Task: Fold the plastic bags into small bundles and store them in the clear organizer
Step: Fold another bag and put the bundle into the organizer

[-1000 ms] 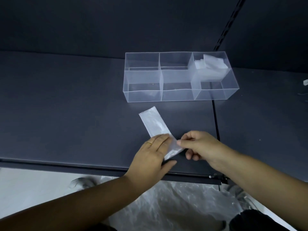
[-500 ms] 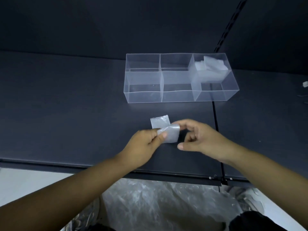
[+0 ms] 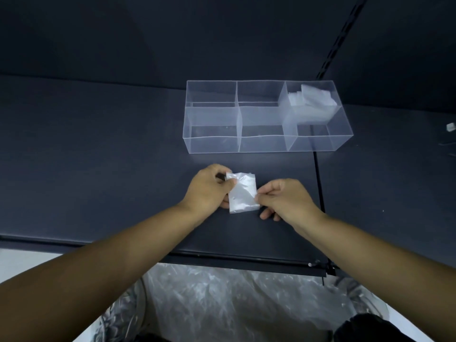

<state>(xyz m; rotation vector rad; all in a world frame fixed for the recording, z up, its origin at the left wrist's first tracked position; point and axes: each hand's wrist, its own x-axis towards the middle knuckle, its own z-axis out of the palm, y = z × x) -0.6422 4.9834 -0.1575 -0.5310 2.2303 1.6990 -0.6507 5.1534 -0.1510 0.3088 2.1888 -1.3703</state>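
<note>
Both hands meet over the near middle of the dark tabletop (image 3: pixel 98 156), holding one folded plastic bag (image 3: pixel 243 193) between them. The bag is a small, whitish, roughly rectangular bundle, slightly tilted. It sits just above or on the surface, and I cannot tell which.

The left hand (image 3: pixel 206 191) has its fingers curled round the bundle's upper left corner, thumb on top. The right hand (image 3: pixel 283 198) pinches the right edge between thumb and forefinger, and its other fingers are curled under, near the tabletop.

Beyond the hands, a little apart from them, stands the clear organizer (image 3: pixel 212 144). It is a long transparent box divided into six compartments, in two rows of three. The far right compartment holds a few folded bundles (image 3: pixel 311 97) of the same pale plastic.

A thin seam (image 3: pixel 318 183) runs across the tabletop, passing under the organizer's right end and just right of the right hand. A small white object (image 3: pixel 451 126) lies at the far right edge, too small to identify. Below the tabletop's near edge lies a heap of crumpled clear plastic (image 3: pixel 222 299).
</note>
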